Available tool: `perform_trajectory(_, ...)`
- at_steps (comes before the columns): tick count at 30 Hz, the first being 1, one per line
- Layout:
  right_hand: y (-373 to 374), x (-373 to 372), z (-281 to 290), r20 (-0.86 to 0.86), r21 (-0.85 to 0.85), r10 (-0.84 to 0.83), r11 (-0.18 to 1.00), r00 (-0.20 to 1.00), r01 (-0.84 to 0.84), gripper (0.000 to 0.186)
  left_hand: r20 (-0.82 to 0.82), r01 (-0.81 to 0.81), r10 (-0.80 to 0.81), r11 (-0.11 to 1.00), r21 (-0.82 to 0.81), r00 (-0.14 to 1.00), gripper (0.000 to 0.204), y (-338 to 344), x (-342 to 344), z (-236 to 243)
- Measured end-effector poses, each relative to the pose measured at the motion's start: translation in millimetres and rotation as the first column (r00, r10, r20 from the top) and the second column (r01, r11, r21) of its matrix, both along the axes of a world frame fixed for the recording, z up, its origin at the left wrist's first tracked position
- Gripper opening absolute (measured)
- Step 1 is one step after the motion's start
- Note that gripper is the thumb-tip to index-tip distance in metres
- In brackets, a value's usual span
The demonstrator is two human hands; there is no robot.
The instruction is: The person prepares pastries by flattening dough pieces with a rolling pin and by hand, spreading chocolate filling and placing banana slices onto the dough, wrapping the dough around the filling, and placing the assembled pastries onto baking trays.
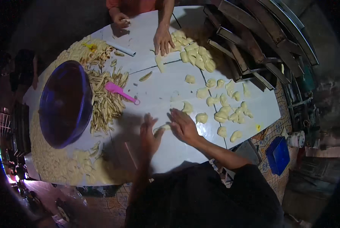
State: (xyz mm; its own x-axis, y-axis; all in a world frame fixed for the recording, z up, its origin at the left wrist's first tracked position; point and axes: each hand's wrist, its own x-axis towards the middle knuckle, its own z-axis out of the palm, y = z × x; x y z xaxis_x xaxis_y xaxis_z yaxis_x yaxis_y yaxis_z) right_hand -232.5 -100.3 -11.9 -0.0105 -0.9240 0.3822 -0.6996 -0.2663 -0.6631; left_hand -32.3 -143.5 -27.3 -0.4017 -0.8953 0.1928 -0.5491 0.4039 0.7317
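Note:
A short pale roll of dough (163, 128) lies on the white tabletop between my two hands. My left hand (150, 133) is at its left end, fingers stretched out and thumb toward the dough. Slanting in from the right, my right hand (183, 126) has its fingers straight and its fingertips near the roll's other end. Just beyond my right fingers sits a rounded dough piece (187, 107), with another dough lump (201, 118) to its right. Across the table, a co-worker's hand (163, 39) rests flat by a dough strip (160, 64); their other hand (121, 21) is raised over the table.
Several dough lumps (224, 112) cover the right side. On the left stand a dark purple basin (87, 114) and a heap of brownish strips (101, 110) with a pink scoop (118, 91). A white tube (121, 48) lies farther back. Metal troughs (249, 41) crowd the far right; a blue bin (278, 155) is on the floor.

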Motion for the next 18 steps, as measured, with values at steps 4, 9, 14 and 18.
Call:
perform_trajectory(4,12,19,-5,0.065,0.053,0.119,0.991,0.991,-0.123,0.036,-0.127,0.018,-0.033,0.993,-0.119,0.991,0.051,7,-7,12)
perform_trajectory(9,64,2,33,0.325,0.243,0.303,0.889,0.896,-0.388,0.040,-0.089,0.087,-0.075,0.986,0.141,0.993,0.031,72,27,23)
perform_trajectory(14,153,-15,16,0.251,0.219,0.329,0.897,0.910,-0.385,0.052,0.046,0.213,-0.218,0.971,0.108,0.975,0.040,154,35,30)
perform_trajectory(18,212,-73,37,0.080,0.200,-0.437,0.888,0.896,0.415,0.044,-0.098,-0.001,0.023,0.977,0.212,0.995,0.044,176,32,2)
